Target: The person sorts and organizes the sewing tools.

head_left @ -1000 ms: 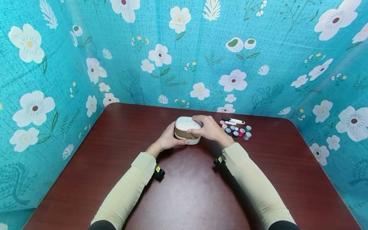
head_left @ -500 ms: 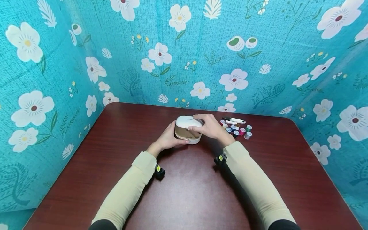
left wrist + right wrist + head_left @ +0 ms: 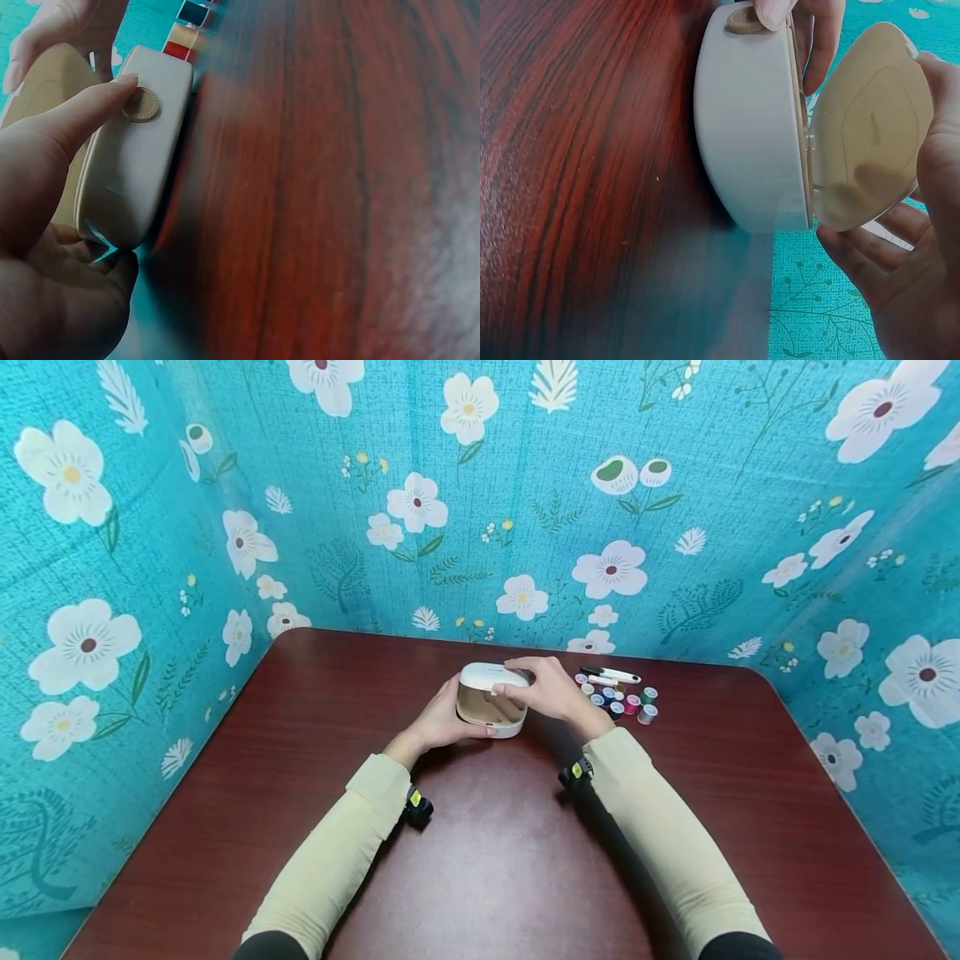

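A small white rounded case (image 3: 501, 731) with a hinged lid (image 3: 486, 676) stands near the back middle of the table, its lid raised partway. My left hand (image 3: 441, 718) grips the base from the left, its thumb on the front beside a round tan tab (image 3: 140, 105). With my right hand (image 3: 553, 692) I hold the lid by its right side, fingers behind it and thumb at its front edge. In the right wrist view the lid's tan inner face (image 3: 874, 124) shows. Most of the inside of the base is hidden.
Several thread spools (image 3: 632, 702) in different colours stand right of the case. Behind them lie a slim black-and-white tool (image 3: 617, 675) and a smaller white piece (image 3: 602, 681). The table (image 3: 480, 860) meets a blue flowered cloth (image 3: 337, 510) at the back.
My right hand has lifted the lid further, and the gap between lid and base is wider. My left hand has stayed on the base.
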